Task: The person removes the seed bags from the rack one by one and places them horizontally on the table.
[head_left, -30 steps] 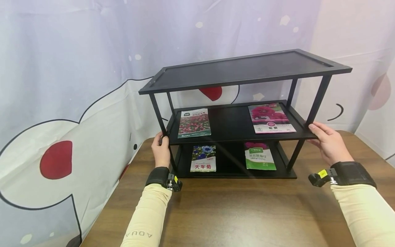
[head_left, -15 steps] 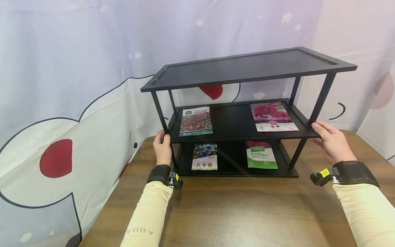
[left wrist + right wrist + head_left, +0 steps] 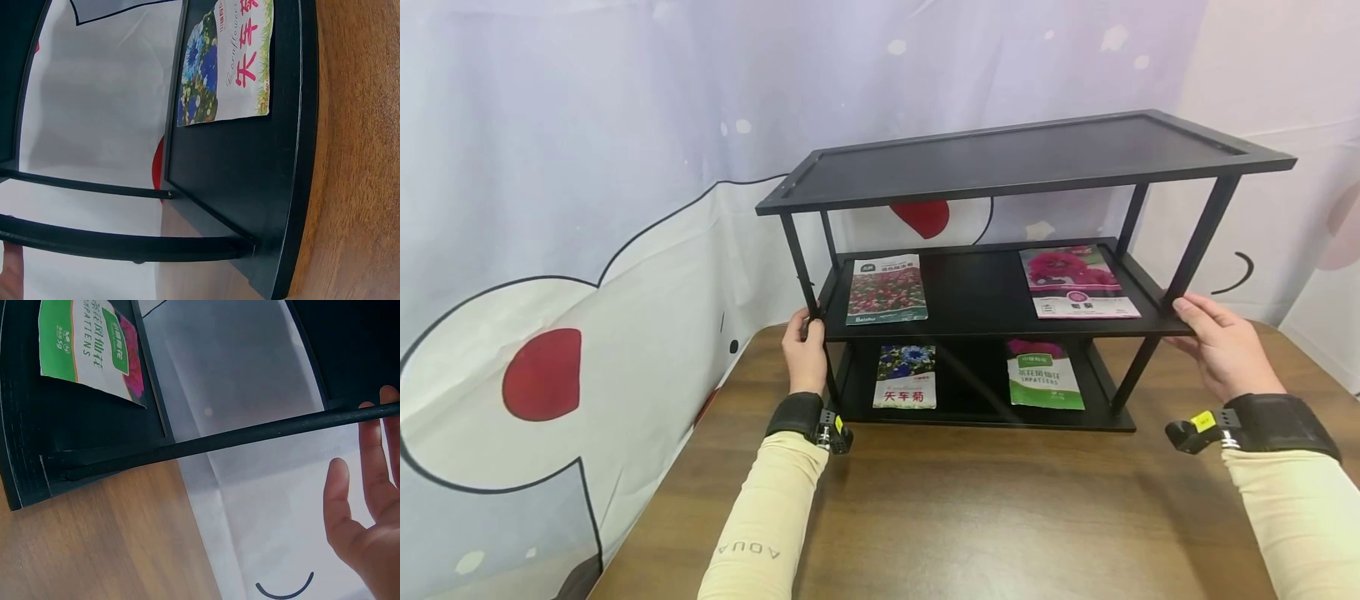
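Work on the black rack (image 3: pixel 1026 162) looks well along in the head view: it stands assembled on the wooden table (image 3: pixel 985 500), with a red-flowered packet (image 3: pixel 887 289) and a pink packet (image 3: pixel 1078 282) on the middle shelf, a cornflower packet (image 3: pixel 905 379) and a green packet (image 3: pixel 1045 377) on the bottom one. Judging by that, the packets are laid out and your remaining business is the rack itself, not yet released. Your arms reach forward, well apart; your left hand (image 3: pixel 806 354) curls round the left front post (image 3: pixel 800 258), and your right hand (image 3: pixel 1231 354) pinches the middle shelf's right front corner. From the left wrist, only a sliver of your hand shows, so its grip can't be told there. From the right wrist, your fingertips meet the post, one finger standing apart; your thumb is hidden.
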